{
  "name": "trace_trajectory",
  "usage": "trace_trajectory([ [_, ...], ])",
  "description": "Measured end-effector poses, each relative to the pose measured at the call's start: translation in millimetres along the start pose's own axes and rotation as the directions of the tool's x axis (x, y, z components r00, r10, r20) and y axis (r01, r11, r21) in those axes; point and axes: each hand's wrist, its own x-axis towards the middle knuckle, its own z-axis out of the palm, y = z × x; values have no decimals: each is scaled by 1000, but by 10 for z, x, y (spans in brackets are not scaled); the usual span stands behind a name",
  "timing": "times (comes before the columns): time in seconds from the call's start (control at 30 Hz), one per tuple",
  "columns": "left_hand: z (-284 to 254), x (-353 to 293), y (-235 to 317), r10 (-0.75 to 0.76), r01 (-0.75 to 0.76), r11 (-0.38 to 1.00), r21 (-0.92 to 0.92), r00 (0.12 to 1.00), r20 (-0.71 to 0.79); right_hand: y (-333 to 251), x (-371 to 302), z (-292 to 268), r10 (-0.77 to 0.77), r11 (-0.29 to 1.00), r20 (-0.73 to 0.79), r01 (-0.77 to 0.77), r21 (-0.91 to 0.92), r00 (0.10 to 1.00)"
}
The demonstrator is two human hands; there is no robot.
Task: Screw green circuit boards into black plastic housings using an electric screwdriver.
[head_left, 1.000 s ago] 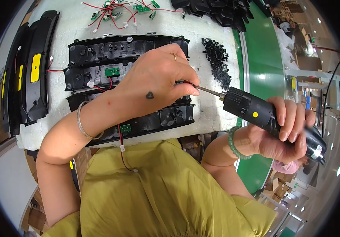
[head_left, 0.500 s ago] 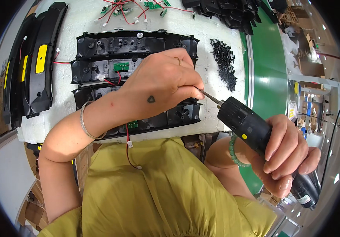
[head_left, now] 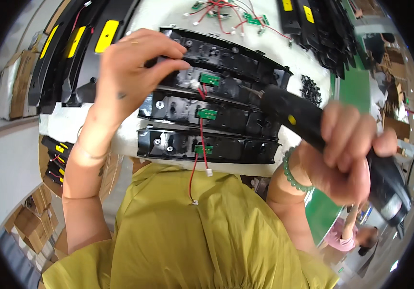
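Note:
My right hand (head_left: 349,151), blurred by motion, is wrapped round a black electric screwdriver (head_left: 293,111). Its thin bit points left over the second black plastic housing (head_left: 236,89) from the back. Over the left ends of the back housings (head_left: 216,50) hovers my left hand (head_left: 125,72), thumb and forefinger apart, with nothing visible between them. Small green circuit boards with red and black wires sit in three of the housings: one board (head_left: 210,79) in the second, another (head_left: 207,114) in the third, one more (head_left: 203,150) in the nearest.
Screws (head_left: 310,90) lie in a dark pile right of the housings. Loose wired boards (head_left: 226,12) are at the back. Black covers with yellow labels (head_left: 84,48) line the left; more black parts (head_left: 315,33) are stacked back right. Another person (head_left: 346,233) is at lower right.
My left hand has left the screwdriver tip and moved left, its fingers parting. The screwdriver's bit has come over the housings. The whole view has shifted and turned, bringing another person into sight.

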Motion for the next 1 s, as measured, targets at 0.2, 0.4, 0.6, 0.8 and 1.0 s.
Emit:
trace_trajectory([
  [0.2, 265, -180, -106, -68, 60, 997, 55, 983, 169, 496, 59, 222, 10, 999, -31, -9, 35, 999],
  [0.4, 362, -183, -136, -54, 50, 998, 27, 976, 212, 575, 64, 348, 43, 996, -99, -50, -75, 994],
  [0.6, 366, -171, -121, -60, 56, 998, 23, 969, 239, 579, 92, 394, 108, 986, -130, -124, -116, 986],
  [0.8, 383, -193, -136, -82, 83, 997, 4, 971, 226, 616, 109, 443, 130, 978, -50, -137, -157, 990],
  [1.0, 394, -221, -136, -96, 99, 995, -10, 978, 183, 634, 137, 494, 162, 971, 17, -156, -182, 987],
])
